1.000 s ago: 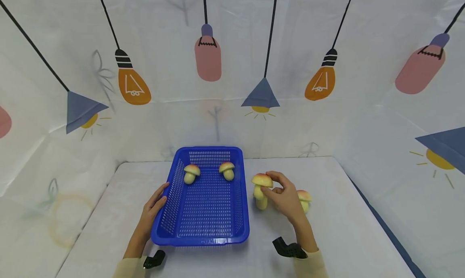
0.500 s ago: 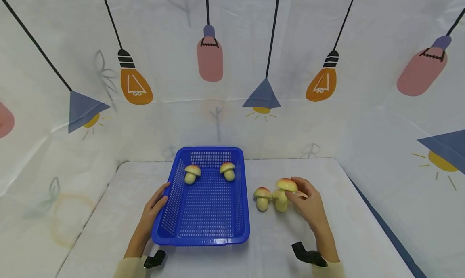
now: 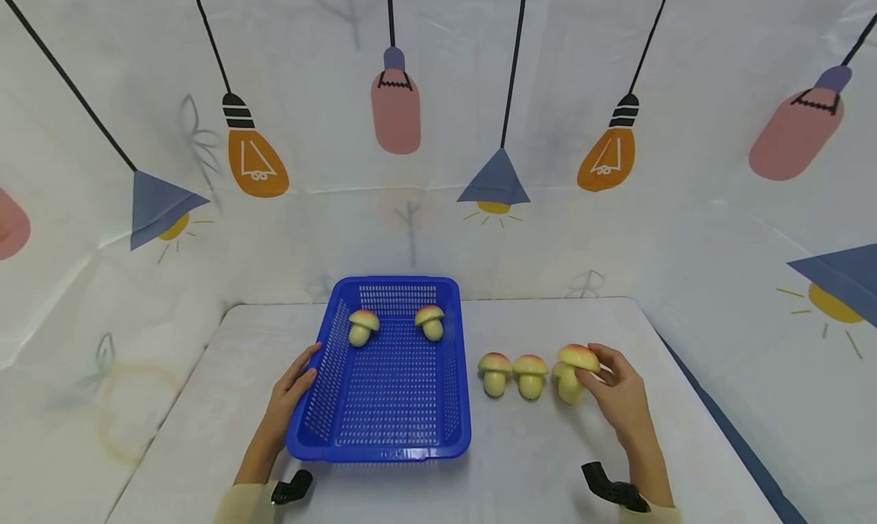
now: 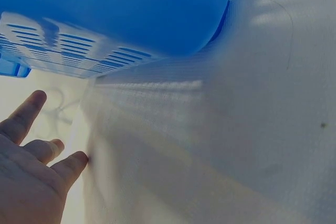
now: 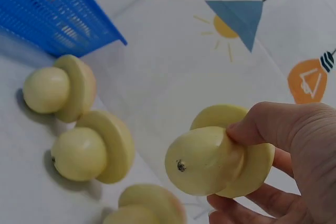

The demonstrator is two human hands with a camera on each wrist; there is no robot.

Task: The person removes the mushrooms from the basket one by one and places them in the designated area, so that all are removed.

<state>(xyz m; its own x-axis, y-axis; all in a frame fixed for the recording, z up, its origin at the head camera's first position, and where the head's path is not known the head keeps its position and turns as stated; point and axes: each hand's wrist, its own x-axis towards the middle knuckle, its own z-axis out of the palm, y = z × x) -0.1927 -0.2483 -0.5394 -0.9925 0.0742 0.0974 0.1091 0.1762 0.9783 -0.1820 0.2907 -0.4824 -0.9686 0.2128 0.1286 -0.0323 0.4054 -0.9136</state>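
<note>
My right hand [image 3: 622, 396] pinches a toy mushroom [image 5: 197, 161], pale yellow with an orange-tinged cap, between thumb and fingers. In the head view it overlaps a third mushroom [image 3: 570, 391] on the white table. To its left, two more mushrooms stand side by side: a near one [image 3: 530, 376] and one [image 3: 495, 373] beside the basket. The blue plastic basket [image 3: 387, 455] has one mushroom [image 3: 363, 328] at its back left and another [image 3: 429, 323] at its back right. My left hand [image 3: 284, 402] rests at the basket's left side, fingers extended along the rim.
The white table [image 3: 521, 463] meets a white cloth wall [image 3: 425, 227] printed with lamps and bulbs just behind the basket. A dark blue edge [image 3: 726, 425] runs along the table's right side. Each wrist wears a black camera mount [image 3: 613, 490].
My right hand has moved rightward along the row with the mushroom, from over the leftmost one, past the middle one, to over the rightmost. The left hand and basket have stayed put.
</note>
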